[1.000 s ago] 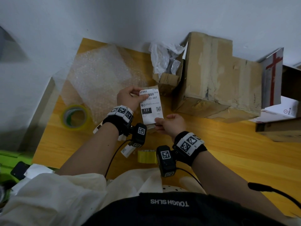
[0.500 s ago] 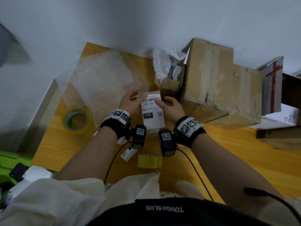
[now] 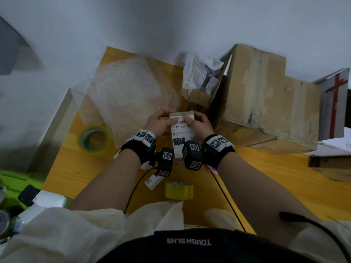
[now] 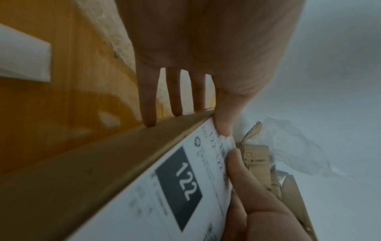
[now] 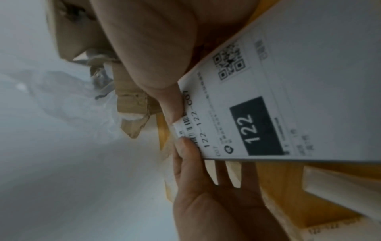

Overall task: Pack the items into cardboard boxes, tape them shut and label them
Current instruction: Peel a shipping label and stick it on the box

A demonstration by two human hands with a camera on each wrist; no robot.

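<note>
Pressing the white label (image 3: 182,134) onto the small cardboard box (image 3: 182,113) on the desk (image 3: 266,171), both grips are holding it: left hand (image 3: 158,123) and right hand (image 3: 198,124) thumbs flat on the label, fingers against the box's sides.

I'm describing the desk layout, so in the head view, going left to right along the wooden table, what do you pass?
Green-cored tape roll → left hand → shipping label on the small box → right hand → large cardboard box → white papers.
</note>
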